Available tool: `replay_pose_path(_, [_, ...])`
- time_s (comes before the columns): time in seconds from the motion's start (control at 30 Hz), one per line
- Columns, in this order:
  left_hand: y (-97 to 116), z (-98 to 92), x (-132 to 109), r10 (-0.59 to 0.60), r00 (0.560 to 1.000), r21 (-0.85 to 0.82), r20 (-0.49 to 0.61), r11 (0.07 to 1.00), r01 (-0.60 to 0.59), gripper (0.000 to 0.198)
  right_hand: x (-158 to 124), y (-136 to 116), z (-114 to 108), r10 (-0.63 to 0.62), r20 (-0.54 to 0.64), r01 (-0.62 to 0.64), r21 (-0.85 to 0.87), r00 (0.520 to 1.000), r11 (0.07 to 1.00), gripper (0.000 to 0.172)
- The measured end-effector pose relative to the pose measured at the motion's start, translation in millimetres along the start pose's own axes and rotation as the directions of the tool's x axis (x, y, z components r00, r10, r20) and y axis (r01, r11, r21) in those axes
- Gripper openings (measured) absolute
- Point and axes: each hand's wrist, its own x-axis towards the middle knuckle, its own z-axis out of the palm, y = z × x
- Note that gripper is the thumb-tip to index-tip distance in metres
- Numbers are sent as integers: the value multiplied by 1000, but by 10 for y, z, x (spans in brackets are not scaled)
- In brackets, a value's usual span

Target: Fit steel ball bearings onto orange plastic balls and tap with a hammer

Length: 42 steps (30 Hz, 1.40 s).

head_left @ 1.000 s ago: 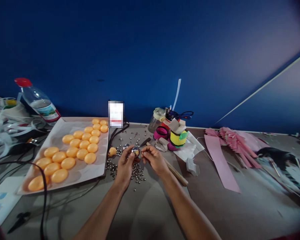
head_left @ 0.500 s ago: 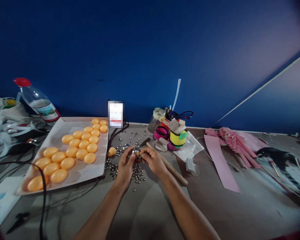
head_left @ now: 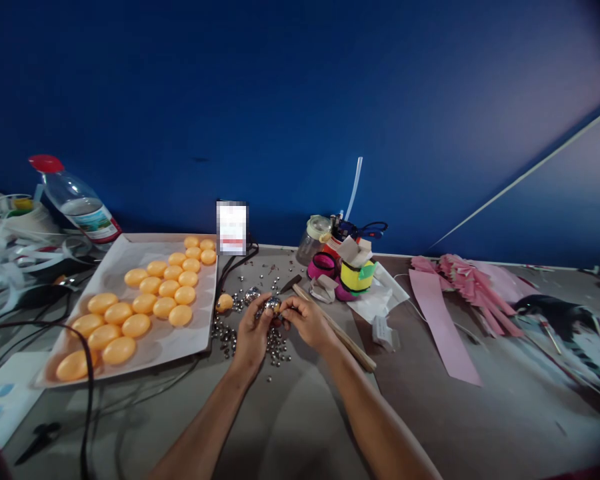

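My left hand is closed around a small shiny ball, part silver and part orange, held just above the table. My right hand pinches at the ball's right side with thumb and forefinger; what is between those fingertips is too small to name. Under both hands lies a scatter of small silver studs. One loose orange ball sits left of my hands, with a silver-covered ball beside it.
A paper sheet at left carries several orange balls. A wooden stick, a jar, tape rolls, scissors, pink paper strips, a bottle and black cables surround the work spot.
My right hand has closed in from slightly apart until its fingertips touch the ball held in my left hand. Both hands have sunk a little toward the table.
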Motion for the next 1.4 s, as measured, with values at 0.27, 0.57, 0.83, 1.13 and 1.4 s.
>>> replay_pose_path(0.27, [9, -3, -13, 16, 1000, 63, -22, 998, -15, 39, -4, 50, 73, -43, -39, 42, -14, 998, 999, 7])
replay_pose_path(0.57, [-31, -19, -22, 203, 975, 314, -93, 935, -165, 32, 1, 89, 148, -23, -110, 23, -3, 994, 1000, 9])
replay_pose_path(0.83, [3, 8, -16, 42, 998, 102, -48, 994, -37, 36, 51, 121, 51, 43, -81, -27, 188, 996, 982, 14])
replay_pose_path(1.13, [157, 31, 12, -66, 998, -323, -12, 945, 59, 43, 30, 200, -65, -241, 60, 230, -587, 969, 776, 26])
replay_pose_path(1.4, [139, 26, 5, -71, 997, -339, 7, 938, 69, 39, -7, 235, 64, -144, 166, 213, -878, 976, 429, 18])
